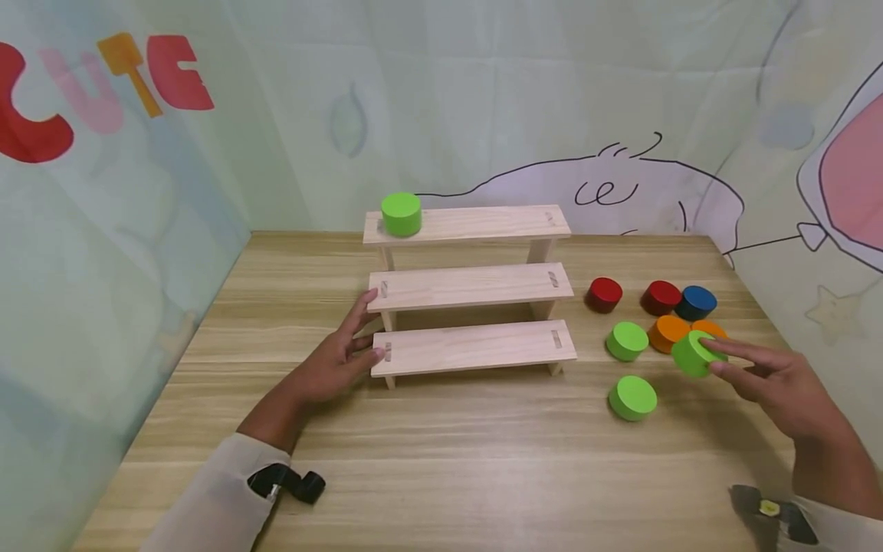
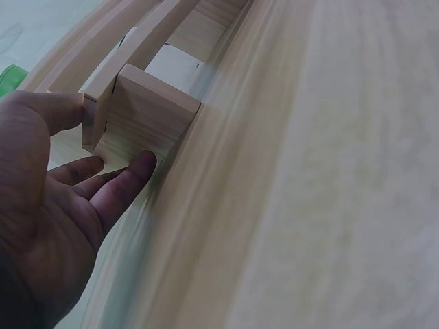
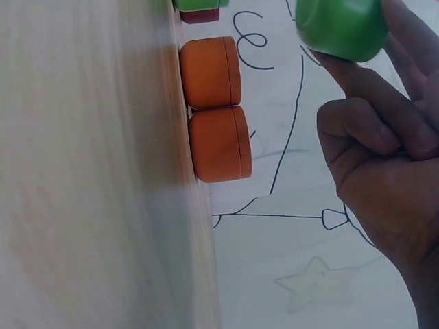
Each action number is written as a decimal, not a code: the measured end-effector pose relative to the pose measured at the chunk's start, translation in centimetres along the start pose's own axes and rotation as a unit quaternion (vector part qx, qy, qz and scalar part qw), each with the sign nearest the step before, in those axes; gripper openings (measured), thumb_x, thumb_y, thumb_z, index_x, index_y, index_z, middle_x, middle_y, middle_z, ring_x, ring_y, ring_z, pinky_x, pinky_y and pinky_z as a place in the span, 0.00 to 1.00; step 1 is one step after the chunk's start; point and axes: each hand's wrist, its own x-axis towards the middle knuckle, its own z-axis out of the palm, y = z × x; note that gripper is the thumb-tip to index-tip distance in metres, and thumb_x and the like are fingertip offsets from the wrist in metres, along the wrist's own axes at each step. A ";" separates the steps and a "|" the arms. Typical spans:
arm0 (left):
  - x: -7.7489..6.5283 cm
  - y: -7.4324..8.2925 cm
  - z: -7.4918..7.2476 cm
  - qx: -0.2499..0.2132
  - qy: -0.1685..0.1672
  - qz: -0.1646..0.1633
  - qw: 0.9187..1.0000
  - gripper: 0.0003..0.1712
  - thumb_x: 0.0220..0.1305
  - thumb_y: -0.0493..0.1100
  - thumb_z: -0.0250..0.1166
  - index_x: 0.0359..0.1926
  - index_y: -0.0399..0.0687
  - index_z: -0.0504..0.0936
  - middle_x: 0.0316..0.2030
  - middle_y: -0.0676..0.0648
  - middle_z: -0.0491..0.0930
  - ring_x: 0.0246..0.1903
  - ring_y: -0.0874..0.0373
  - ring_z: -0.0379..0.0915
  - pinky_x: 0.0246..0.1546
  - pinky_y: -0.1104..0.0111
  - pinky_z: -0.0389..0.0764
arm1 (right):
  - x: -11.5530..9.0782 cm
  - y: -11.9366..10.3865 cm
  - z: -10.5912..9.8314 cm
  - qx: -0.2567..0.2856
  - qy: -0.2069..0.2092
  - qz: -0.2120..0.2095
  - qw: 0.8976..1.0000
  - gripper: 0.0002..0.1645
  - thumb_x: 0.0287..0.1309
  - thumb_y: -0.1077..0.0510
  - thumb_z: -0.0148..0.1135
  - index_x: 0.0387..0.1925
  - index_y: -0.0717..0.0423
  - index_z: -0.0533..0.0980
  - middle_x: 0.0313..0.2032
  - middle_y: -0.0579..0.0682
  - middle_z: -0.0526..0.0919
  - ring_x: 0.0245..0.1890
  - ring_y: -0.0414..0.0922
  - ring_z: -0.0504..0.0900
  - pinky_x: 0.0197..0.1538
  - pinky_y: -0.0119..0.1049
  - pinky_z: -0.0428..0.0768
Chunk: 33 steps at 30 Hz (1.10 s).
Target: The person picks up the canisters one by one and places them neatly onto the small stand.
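My right hand (image 1: 786,387) pinches a green cylindrical block (image 1: 693,354) between thumb and fingers, tilted and raised above the table at the right. The right wrist view shows that green block (image 3: 343,27) at the top, with the other fingers curled below it. At the left end of a three-tier wooden stand (image 1: 476,346) is my left hand (image 1: 338,364), its thumb at the bottom board and a fingertip at the middle board. In the left wrist view the left hand's lower fingers (image 2: 127,188) reach beside the stand's leg, spread apart from the thumb. Another green block (image 1: 402,215) stands on the top tier's left end.
Right of the stand, two green blocks (image 1: 632,398) lie on the wooden table (image 1: 483,460). Behind them are two red blocks (image 1: 604,295), a blue block (image 1: 697,303) and two orange blocks (image 1: 669,333). A printed cloth (image 1: 469,100) hangs behind the table and at its sides.
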 end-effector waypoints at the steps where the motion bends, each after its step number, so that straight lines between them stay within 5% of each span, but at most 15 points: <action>1: 0.0 0.0 0.0 0.001 0.000 -0.002 1.000 0.53 0.84 0.42 0.61 0.89 0.78 0.34 0.86 0.28 0.49 0.77 0.21 0.63 0.66 0.35 0.81 | 0.0 -0.1 0.1 0.004 0.010 -0.006 1.000 0.27 0.71 0.70 0.68 0.66 0.50 0.85 0.43 0.23 0.83 0.15 0.44 0.66 0.22 0.36 0.65; 9: -0.3 0.0 0.0 0.011 0.007 -0.007 1.000 0.54 0.83 0.43 0.62 0.88 0.79 0.34 0.86 0.29 0.49 0.76 0.22 0.65 0.66 0.35 0.81 | 0.2 -1.0 1.1 0.031 0.084 -0.062 0.994 0.27 0.66 0.79 0.65 0.63 0.61 0.85 0.58 0.19 0.85 0.26 0.27 0.79 0.28 0.21 0.75; 14: -0.3 0.0 0.0 0.013 0.007 -0.012 1.000 0.54 0.83 0.44 0.63 0.87 0.83 0.35 0.86 0.31 0.50 0.76 0.23 0.66 0.66 0.36 0.81 | 0.5 -1.8 1.6 0.087 0.133 -0.112 0.981 0.23 0.64 0.84 0.62 0.59 0.74 0.83 0.52 0.28 0.89 0.08 0.38 0.59 0.16 0.33 0.57; 17: -0.2 0.1 0.0 0.011 0.005 -0.012 1.000 0.54 0.83 0.44 0.63 0.87 0.85 0.35 0.86 0.31 0.49 0.77 0.23 0.66 0.66 0.36 0.81 | 0.8 -2.3 1.9 0.125 0.161 -0.143 0.969 0.21 0.63 0.85 0.61 0.58 0.81 0.81 0.50 0.34 0.91 0.09 0.44 0.49 0.14 0.39 0.47; 24: -0.1 0.2 0.1 0.004 0.004 -0.004 1.000 0.54 0.83 0.42 0.62 0.89 0.77 0.34 0.86 0.29 0.49 0.77 0.22 0.64 0.66 0.36 0.82 | 1.2 -4.3 3.0 0.068 0.258 -0.140 0.954 0.19 0.66 0.79 0.64 0.58 0.78 0.82 0.59 0.32 0.90 0.12 0.29 0.64 0.13 0.28 0.56; 33: -0.2 0.1 0.1 0.009 0.008 -0.005 1.000 0.54 0.83 0.42 0.63 0.89 0.77 0.35 0.86 0.29 0.49 0.77 0.22 0.65 0.66 0.36 0.82 | 2.1 -7.1 4.1 0.066 0.283 -0.202 0.935 0.18 0.67 0.78 0.64 0.57 0.79 0.82 0.59 0.36 0.90 0.11 0.24 0.62 0.17 0.19 0.60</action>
